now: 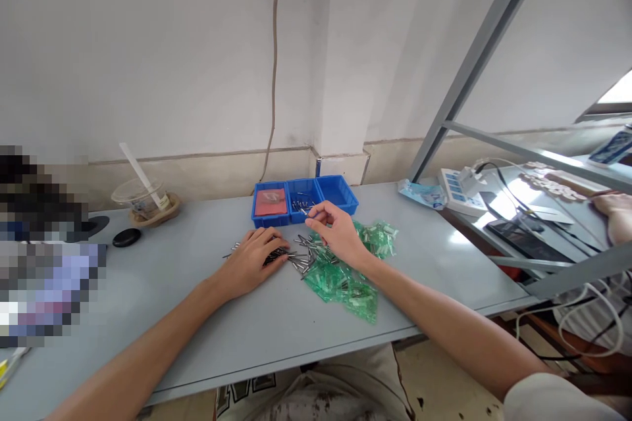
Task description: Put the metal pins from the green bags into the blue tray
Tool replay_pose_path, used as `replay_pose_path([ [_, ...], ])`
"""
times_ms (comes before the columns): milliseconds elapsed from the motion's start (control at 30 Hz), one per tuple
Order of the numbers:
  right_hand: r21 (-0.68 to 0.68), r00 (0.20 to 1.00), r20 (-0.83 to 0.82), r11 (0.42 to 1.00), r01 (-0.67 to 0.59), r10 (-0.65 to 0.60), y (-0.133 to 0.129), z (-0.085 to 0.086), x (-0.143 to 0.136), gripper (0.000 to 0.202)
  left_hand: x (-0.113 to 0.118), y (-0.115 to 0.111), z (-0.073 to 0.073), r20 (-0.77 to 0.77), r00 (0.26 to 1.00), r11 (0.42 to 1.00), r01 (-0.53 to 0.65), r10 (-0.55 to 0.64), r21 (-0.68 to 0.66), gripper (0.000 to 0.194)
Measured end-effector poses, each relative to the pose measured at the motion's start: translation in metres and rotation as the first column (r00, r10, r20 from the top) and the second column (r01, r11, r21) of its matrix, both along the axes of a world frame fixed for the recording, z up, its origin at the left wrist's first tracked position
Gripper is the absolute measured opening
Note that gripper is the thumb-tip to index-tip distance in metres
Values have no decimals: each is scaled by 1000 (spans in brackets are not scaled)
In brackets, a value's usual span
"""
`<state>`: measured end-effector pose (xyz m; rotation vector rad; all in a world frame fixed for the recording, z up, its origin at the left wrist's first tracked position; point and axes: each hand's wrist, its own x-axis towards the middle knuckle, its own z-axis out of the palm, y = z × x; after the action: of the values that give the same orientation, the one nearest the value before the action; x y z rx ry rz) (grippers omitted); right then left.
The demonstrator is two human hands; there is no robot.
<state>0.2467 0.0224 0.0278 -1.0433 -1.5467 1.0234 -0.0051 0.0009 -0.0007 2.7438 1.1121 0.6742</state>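
My left hand (257, 256) lies palm down on a pile of thin metal pins (299, 262), thumb and fingers apart and curved over them. Some pins poke out under the palm on both sides. Thumb and forefinger of my right hand (336, 231) are pinched together on what looks like one small metal pin (305, 212), above the near edge of the blue divided tray (354, 200). More dark pins lie in its middle compartment. Under and beside my right wrist are small green clear plastic bags (340, 283), some with pale pieces inside.
The tray's left compartment contains a reddish packet (270, 202). On the left are a plastic cup (143, 197) with a straw and a black round object (127, 237). To the right stand a blue packet (423, 195), a power strip (459, 192), cables and a metal frame (474, 52). Other people sit at both sides.
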Motion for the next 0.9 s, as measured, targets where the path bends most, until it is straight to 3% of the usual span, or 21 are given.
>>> replay_pose_path([
  [100,51,999,34,998,25,-27,0,0,0,21,0,0,0,7,1000,1000,7,-7,-4,21],
  [167,-57,997,-30,996,-69,67,-1,2,1,25,0,0,0,4,1000,1000,5,-5,-3,21],
  [233,-199,972,-161,959,-204,174,-1,4,3,29,-1,-1,0,-2,1000,1000,2,-2,-4,20],
  [333,-293,915,-341,900,-322,216,1,5,6,32,-1,-1,0,-1,1000,1000,2,-2,-13,20],
  [433,-274,915,-359,916,-295,187,4,4,7,31,-1,-1,0,1,1000,1000,5,-5,-19,20],
  [567,-92,985,-150,991,-98,84,3,0,2,28,-1,0,-1,-1,1000,1000,8,-8,-18,20],
  [700,54,1000,-16,999,-4,4,0,-1,-1,21,-1,0,-1,3,1000,1000,3,-3,-15,20],
  [800,18,999,-17,999,-42,42,-1,-1,0,23,0,0,-1,-2,1000,1000,-4,4,-18,20],
  [900,-147,971,-149,967,-208,186,-1,0,0,28,1,0,1,-17,1000,1000,-1,0,-18,19],
])
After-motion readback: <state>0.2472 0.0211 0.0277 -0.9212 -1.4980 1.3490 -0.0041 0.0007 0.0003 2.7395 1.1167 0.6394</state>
